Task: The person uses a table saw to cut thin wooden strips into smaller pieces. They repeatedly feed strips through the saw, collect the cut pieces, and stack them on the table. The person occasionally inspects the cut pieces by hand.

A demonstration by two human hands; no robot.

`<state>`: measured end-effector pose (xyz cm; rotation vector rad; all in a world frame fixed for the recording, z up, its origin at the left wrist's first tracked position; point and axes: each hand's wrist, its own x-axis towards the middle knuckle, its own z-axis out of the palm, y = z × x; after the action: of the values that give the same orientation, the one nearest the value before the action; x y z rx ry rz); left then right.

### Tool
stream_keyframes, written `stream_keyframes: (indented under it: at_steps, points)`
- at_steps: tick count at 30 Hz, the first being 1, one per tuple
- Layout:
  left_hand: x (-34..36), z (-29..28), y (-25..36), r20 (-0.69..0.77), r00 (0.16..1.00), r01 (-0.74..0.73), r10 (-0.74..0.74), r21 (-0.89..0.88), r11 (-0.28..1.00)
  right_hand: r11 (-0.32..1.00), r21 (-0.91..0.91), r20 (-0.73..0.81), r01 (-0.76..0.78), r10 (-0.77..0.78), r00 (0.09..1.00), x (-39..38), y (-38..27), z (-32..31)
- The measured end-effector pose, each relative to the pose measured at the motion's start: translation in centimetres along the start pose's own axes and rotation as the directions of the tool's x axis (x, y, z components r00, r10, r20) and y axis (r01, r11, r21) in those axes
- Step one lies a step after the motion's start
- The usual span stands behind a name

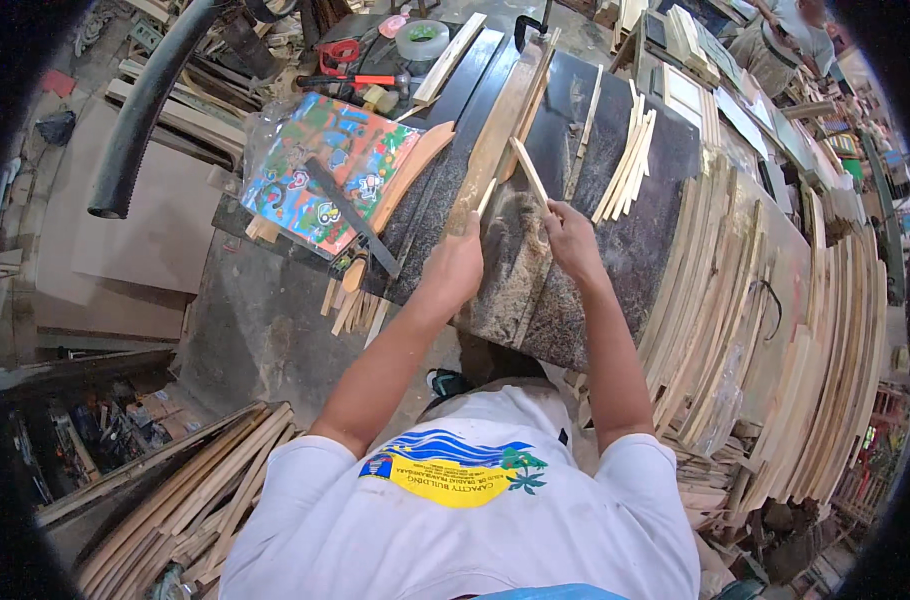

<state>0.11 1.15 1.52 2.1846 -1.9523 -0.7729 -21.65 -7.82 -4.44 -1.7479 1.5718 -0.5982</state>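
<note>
My left hand [456,262] is closed around a short wooden stick [486,198], whose end sticks out above the fingers, beside a long wooden board [497,132]. To its right, my right hand [573,242] grips a longer pale wooden strip [528,170] that slants up and to the left. Both hands are over a dark worktable [665,140] strewn with sawdust [520,260]. A black clamp [522,32] sits at the board's far end. Several thin strips [630,160] lie in a loose bundle right of my right hand.
Left on the table are a handsaw [350,212], a colourful printed sheet [315,160], a curved wooden piece [413,172], a hammer [360,80] and a tape roll [422,40]. Long wood strips [715,290] are stacked at right. A thick black hose [145,120] hangs upper left. Another person [783,50] is far right.
</note>
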Motion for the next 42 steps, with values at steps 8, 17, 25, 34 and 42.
stream_keyframes:
  at_steps: [8,17,25,34,42]
  points:
    - [2.0,-0.1,0.5,0.002,0.999,0.046,-0.046,-0.043,0.998,0.998,0.057,-0.035,-0.014,0.016,0.999,6.2,2.0,-1.8]
    - [3.2,-0.5,0.8,0.015,0.998,0.065,-0.065,-0.055,0.996,0.982,-0.176,-0.029,0.063,-0.070,0.997,13.4,1.1,-3.5]
    - [6.3,-1.3,1.8,-0.012,0.999,0.043,-0.044,-0.051,0.998,0.985,-0.170,0.014,0.007,-0.004,1.000,16.9,0.2,-4.6]
    - [10.4,-1.8,3.3,-0.023,0.998,0.054,-0.055,-0.010,0.998,0.983,-0.182,-0.038,0.029,-0.036,0.999,20.8,0.4,-5.0]
    - [15.1,-2.0,4.3,-0.030,0.998,0.063,-0.064,-0.020,0.998,0.974,-0.220,-0.102,0.052,-0.076,0.992,25.5,1.3,-4.8]
